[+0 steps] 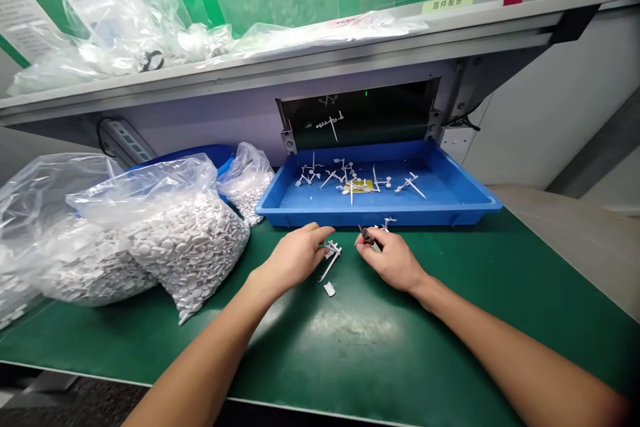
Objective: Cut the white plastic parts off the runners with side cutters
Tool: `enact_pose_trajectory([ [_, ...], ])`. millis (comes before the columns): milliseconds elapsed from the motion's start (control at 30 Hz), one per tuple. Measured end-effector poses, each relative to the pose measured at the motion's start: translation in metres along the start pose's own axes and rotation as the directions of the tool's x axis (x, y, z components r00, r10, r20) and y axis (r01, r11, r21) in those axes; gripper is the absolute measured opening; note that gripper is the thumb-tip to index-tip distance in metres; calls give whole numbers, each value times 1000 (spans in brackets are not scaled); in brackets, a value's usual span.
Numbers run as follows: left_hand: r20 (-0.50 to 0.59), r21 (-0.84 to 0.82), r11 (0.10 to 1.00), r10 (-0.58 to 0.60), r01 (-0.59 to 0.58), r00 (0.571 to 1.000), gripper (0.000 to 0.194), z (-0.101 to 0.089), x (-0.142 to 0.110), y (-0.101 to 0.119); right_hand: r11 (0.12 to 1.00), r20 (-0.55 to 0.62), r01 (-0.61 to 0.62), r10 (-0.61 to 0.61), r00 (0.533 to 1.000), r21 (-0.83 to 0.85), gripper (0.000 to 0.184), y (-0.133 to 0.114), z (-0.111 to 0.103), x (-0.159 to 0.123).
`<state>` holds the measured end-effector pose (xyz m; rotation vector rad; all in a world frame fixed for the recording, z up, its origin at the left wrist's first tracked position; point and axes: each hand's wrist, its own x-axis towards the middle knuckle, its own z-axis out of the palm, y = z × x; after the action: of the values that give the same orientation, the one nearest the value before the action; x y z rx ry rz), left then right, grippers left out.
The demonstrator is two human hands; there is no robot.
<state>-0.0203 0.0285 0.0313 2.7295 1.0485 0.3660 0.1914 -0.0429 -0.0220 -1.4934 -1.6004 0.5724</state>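
My left hand (295, 257) rests on the green mat, fingers pinched on a white plastic sprue (331, 258) with small parts on it. A loose white part (329, 289) lies on the mat just below it. My right hand (393, 258) is closed round a small cutting tool (369, 237) whose tip points toward the sprue. Another white sprue (387, 221) lies by the right hand's knuckles. Behind both hands stands a blue tray (465, 203) holding several more white sprues (350, 180).
Clear plastic bags full of small white parts (185, 240) sit at the left, with a smaller bag (249, 183) beside the tray. A dark chute opening (360, 117) is above the tray. A shelf (300, 60) overhead carries more plastic bags.
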Motion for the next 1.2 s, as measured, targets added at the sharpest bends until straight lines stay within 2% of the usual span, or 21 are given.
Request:
enact_pose_trajectory([
  [67, 16, 84, 996, 17, -19, 1000, 32, 3, 7, -9, 1000, -1, -4, 4, 1000, 7, 16, 0, 1, 0],
  [133, 39, 82, 996, 41, -44, 998, 21, 3, 14, -18, 1000, -14, -15, 15, 1000, 16, 15, 1, 0, 1],
  [233, 49, -92, 993, 83, -78, 995, 12, -1, 20, -27, 999, -20, -29, 30, 999, 37, 15, 1, -2, 3],
  [300, 25, -309, 951, 9, 0, 1000, 13, -3, 20, -26, 997, -12, -43, 43, 999, 57, 15, 1, -3, 2],
  [367, 22, -591, 798, -129, 117, 991, 16, -4, 16, -19, 993, -6, -73, 74, 997, 92, 16, 1, -3, -1],
  [467, 68, -888, 429, -235, 166, 970, 24, 5, 10, -4, 976, 23, -132, 130, 991, 174, 27, 1, -1, -6],
  [533, 94, -952, 264, -240, 158, 966, 31, 15, 9, 5, 964, 60, -152, 143, 988, 220, 35, 2, 2, -8],
  [633, 100, -987, 89, -296, 131, 950, 36, 27, 10, 13, 966, 47, -136, 129, 990, 218, 35, -1, 5, -10],
  [733, 133, -990, -87, -355, 109, 925, 34, 30, 10, 18, 997, -31, -36, 38, 999, 64, 25, -6, 6, -10],
  [800, 174, -978, -172, -339, 121, 925, 34, 28, 9, 19, 996, -37, 45, -48, 998, -79, 20, -7, 6, -9],
  [867, 206, -966, -216, -304, 144, 930, 33, 27, 9, 19, 979, -25, 86, -92, 995, -185, 19, -6, 6, -7],
  [1000, 256, -946, -265, -253, 188, 933, 25, 32, 9, 21, 955, -52, 74, -92, 994, -287, 20, -3, 4, -5],
  [1200, 274, -948, -239, -267, 212, 924, 25, 37, 10, 25, 944, -51, 81, -102, 993, -321, 20, -1, 2, -3],
])
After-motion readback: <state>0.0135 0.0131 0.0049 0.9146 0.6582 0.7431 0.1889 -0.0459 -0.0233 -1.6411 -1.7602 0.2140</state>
